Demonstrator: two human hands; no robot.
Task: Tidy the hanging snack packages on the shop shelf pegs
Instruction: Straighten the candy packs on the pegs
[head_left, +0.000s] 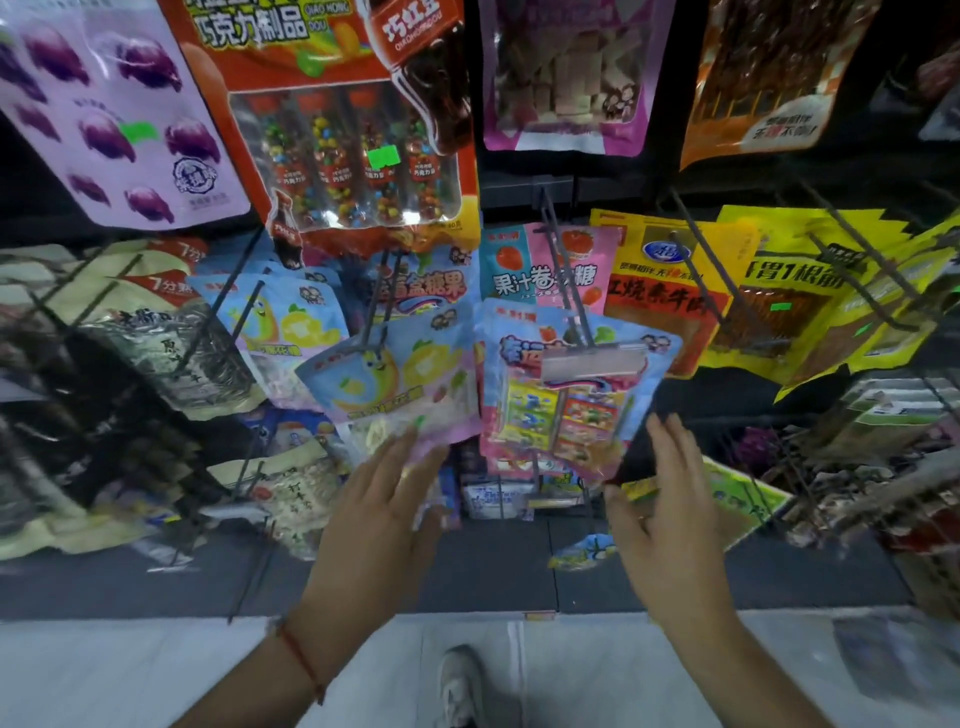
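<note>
Pale-blue lemon candy bag (387, 387) against straight left hand (376, 512) fingers; right hand (667, 512) spread, empty, beside rainbow candy bag (569, 402).

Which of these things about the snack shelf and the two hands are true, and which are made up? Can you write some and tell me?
1. The left hand touches the bottom of the blue and pink candy bag with a yellow cartoon face. True.
2. The right hand is squeezing a yellow bag. False: its fingers are spread and hold nothing, close beside the pink bag with the colourful squares.
3. A red string bracelet is on the left wrist. True.
4. The purple package hangs at the bottom right. False: it hangs at the top left.
5. A white shoe shows on the floor between the arms. True.
</note>
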